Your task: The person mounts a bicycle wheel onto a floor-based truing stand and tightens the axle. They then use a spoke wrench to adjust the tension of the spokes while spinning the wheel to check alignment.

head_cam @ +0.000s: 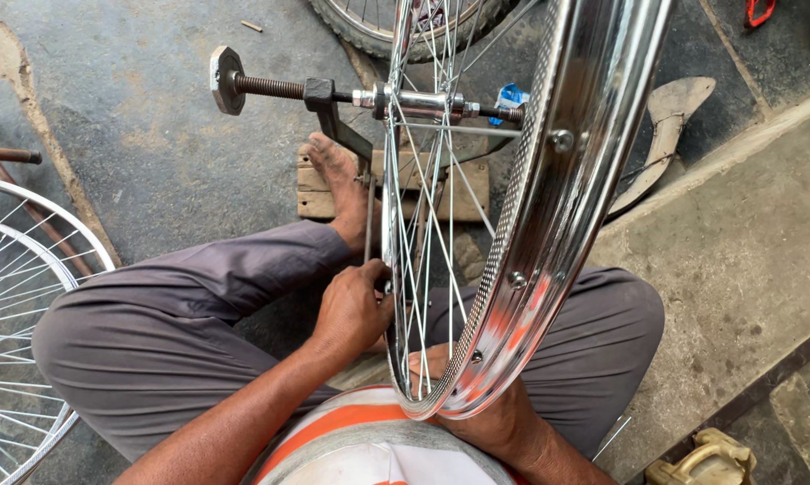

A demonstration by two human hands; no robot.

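A shiny chrome bicycle rim (562, 171) with thin steel spokes (432, 224) stands upright in a metal truing stand, its hub (418, 101) on a threaded axle (270, 87). My left hand (355, 305) is closed at the spokes on the rim's left side, close to the stand's upright arm (369, 207). My right hand (490, 418) rests under the bottom of the rim and is mostly hidden by it. I sit cross-legged in grey trousers (153, 332), one bare foot (342, 180) on a wooden block (459, 189).
A second spoked wheel (18, 296) lies at the left on the concrete floor. A tyred wheel (360, 22) stands at the top. A worn sandal (670, 126) lies to the right, and a tan plastic piece (706, 458) sits at the bottom right.
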